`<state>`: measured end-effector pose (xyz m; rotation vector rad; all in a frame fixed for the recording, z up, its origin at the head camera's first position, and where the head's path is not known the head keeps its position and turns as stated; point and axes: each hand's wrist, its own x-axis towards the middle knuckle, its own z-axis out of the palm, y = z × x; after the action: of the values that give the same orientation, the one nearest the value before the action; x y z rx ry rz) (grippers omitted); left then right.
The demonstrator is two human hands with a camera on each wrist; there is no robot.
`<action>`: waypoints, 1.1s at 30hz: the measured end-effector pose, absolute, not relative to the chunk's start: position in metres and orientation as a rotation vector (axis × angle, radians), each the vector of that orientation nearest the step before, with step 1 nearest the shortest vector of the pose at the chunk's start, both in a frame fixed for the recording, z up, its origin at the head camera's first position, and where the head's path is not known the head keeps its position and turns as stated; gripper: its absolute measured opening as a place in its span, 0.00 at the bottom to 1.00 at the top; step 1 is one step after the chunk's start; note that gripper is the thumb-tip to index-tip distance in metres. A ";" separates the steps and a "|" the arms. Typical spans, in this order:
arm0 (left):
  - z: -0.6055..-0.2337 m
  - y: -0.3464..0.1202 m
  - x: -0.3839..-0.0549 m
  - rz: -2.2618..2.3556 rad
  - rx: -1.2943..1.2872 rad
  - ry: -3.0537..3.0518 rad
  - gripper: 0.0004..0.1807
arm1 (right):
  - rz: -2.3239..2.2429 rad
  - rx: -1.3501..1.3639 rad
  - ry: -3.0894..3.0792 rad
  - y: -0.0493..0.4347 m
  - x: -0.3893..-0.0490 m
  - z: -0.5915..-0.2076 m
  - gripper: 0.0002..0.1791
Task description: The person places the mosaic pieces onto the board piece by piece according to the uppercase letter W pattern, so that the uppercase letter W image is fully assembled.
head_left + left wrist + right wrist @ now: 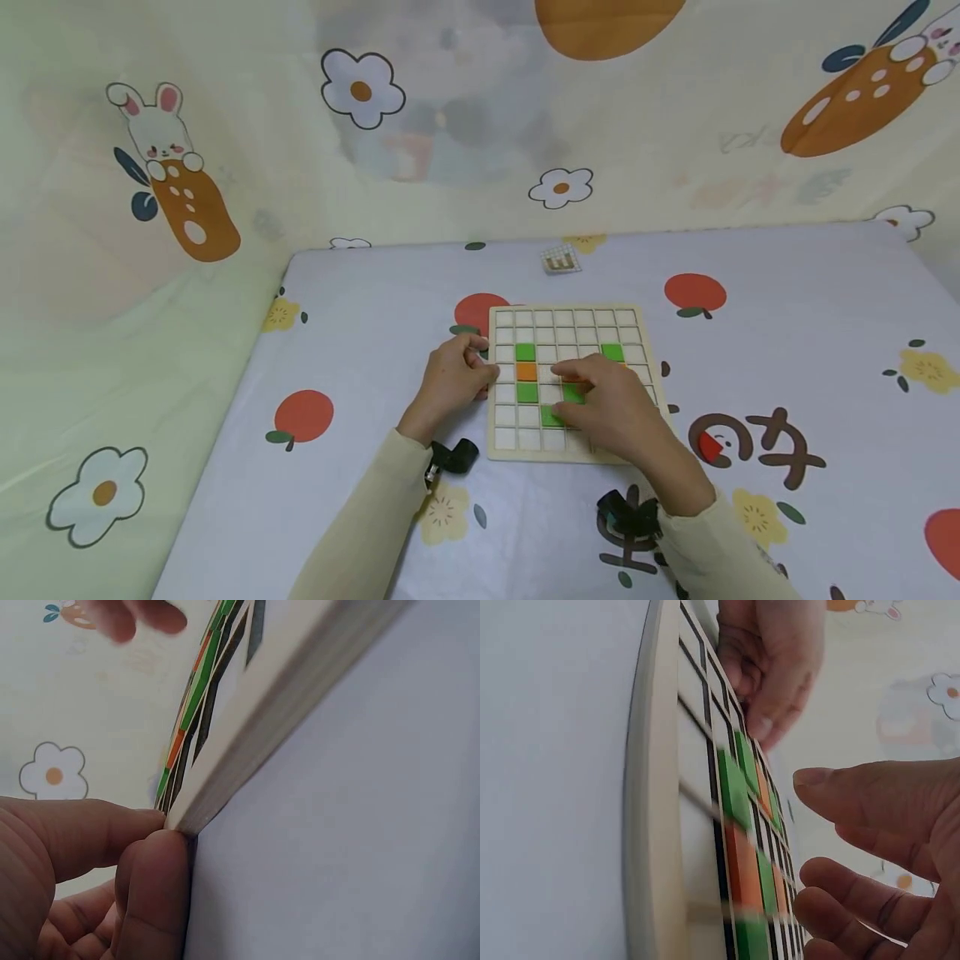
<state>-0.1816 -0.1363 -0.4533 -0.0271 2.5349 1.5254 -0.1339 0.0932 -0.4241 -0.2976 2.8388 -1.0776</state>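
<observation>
A light wooden grid board lies flat on the table, with several green tiles and orange tiles set in its cells. At the board's left edge, my left hand pinches the rim between thumb and fingers; the left wrist view shows the fingertips right at the rim. Over the right-centre of the board is my right hand, covering some cells. Its thumb and fingers are spread apart with nothing between them, as the right wrist view shows beside the orange tile.
Behind the board lies a small clear packet with pale bits inside. A printed tablecloth with fruit and flowers covers the table. A patterned curtain rises at the back. Black cameras are strapped to both wrists.
</observation>
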 end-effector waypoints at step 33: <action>-0.451 -0.138 -0.179 1.543 0.007 2.526 0.18 | -0.883 0.257 2.864 0.241 -0.083 -0.447 0.22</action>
<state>-0.1788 -0.1377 -0.4508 0.0073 2.5264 1.5434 -0.0827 0.2409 -0.4475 0.2565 2.8641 -0.8830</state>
